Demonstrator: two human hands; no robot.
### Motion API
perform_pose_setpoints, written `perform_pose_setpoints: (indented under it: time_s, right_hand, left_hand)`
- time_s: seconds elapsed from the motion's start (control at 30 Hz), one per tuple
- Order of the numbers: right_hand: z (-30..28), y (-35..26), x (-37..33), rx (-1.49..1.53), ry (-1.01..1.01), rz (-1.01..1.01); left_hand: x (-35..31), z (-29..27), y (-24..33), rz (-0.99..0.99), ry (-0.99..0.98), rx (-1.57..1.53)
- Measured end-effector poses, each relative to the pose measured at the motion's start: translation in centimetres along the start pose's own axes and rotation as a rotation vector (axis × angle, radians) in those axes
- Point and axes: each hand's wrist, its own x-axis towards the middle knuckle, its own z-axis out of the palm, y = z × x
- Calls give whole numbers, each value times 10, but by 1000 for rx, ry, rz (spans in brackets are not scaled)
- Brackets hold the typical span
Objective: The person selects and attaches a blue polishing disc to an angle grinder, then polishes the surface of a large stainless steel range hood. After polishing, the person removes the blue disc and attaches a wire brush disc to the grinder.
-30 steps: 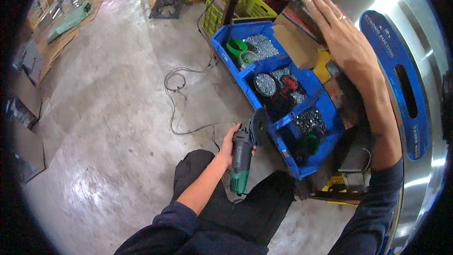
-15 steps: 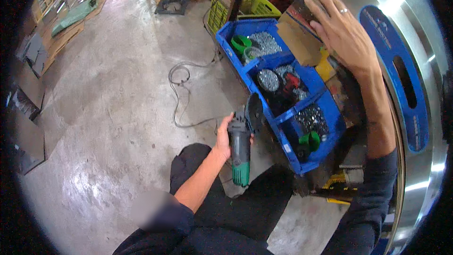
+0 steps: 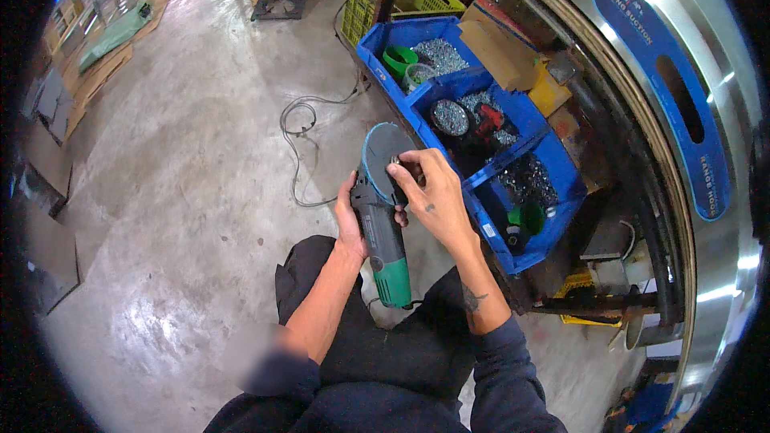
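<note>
One grinder (image 3: pixel 385 240), three bins (image 3: pixel 501 252)

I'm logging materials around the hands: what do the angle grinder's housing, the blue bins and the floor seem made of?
Angle grinder housing: probably moulded plastic, fairly matte, with vent slots in the green end.
Blue bins: likely plastic, slightly glossy, evenly coloured, with moulded rims.
Floor: looks like concrete, smooth, from its mottled grey and glare.

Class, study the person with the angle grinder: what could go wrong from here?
1. The right hand is at the middle of the disc; if the angle grinder has power, which the picture does not settle, an accidental start could injure the fingers.
2. The left hand grips close to the disc, so a slip might graze it.
3. The loose cable on the floor might snag a foot.
</note>
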Motion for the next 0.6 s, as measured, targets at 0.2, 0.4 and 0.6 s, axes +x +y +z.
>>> perform_pose_setpoints:
  time_s: [0.2,0.4,0.6]
  right_hand:
    - [2,-4,-1,86,-10,-18]
    - [-11,0,0,-7,49,-3]
    - [-20,1,2,-133,-42,-297]
  left_hand:
    - [2,-5,-4,7,28,28]
    - [2,-1,-9,-23,-87,0]
    - [1,-3,-13,-33,-76,-33]
